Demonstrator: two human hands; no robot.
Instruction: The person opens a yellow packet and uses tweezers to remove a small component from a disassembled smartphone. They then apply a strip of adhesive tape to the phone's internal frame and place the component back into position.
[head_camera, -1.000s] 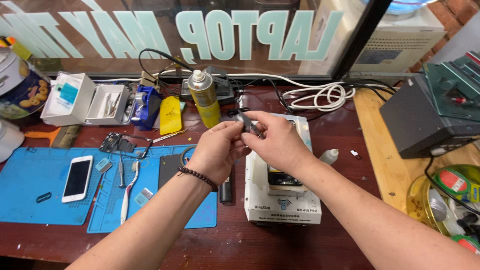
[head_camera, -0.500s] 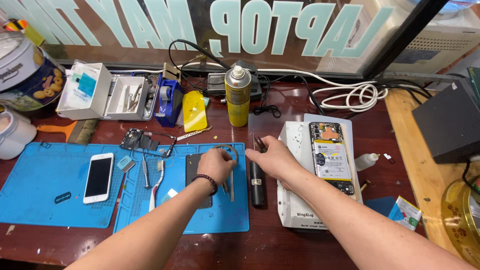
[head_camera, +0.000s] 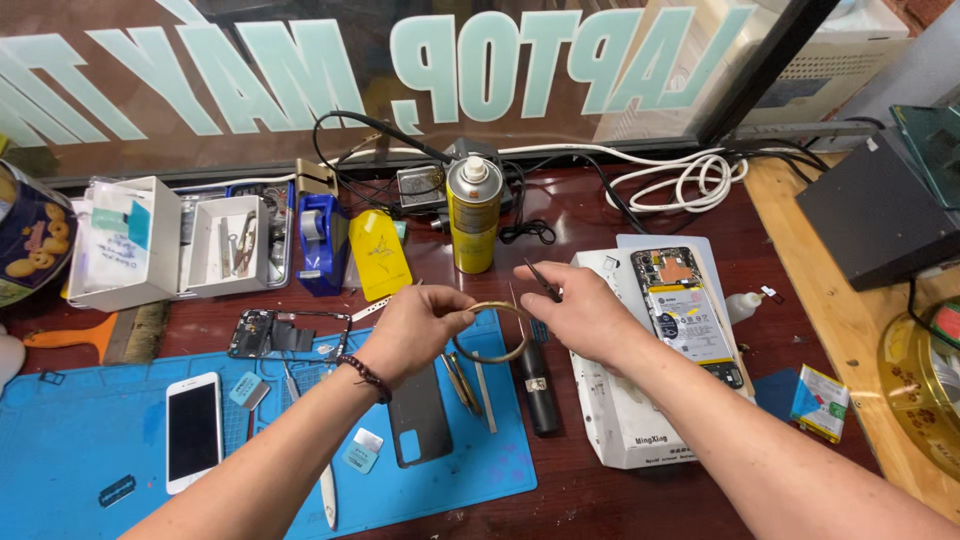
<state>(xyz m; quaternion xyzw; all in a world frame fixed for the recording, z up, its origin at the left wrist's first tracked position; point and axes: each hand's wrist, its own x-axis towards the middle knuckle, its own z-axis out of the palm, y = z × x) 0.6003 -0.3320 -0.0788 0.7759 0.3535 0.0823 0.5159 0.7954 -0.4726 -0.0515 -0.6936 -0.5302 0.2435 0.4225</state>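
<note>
My left hand (head_camera: 415, 325) pinches a thin brownish ring, like a roll of narrow tape (head_camera: 490, 335), above the blue work mat (head_camera: 90, 440). My right hand (head_camera: 580, 315) grips dark tweezers (head_camera: 543, 280), tips pointing up and left, close to the ring's right side. To the right an opened phone (head_camera: 685, 315) with its insides showing lies on a white box (head_camera: 615, 410). A dark phone back cover (head_camera: 420, 415) rests on the mat below my left hand.
A yellow spray can (head_camera: 473, 212) stands behind my hands. A white phone (head_camera: 193, 430), a phone frame (head_camera: 285, 335), several tools and a black cylinder (head_camera: 540, 390) lie on or near the mat. White trays (head_camera: 170, 245), a tape dispenser (head_camera: 322, 240) and cables (head_camera: 680, 180) sit at the back.
Both hands left the mat, where they reached among the tools, and rose. My left hand now holds the tape ring and my right hand holds the tweezers.
</note>
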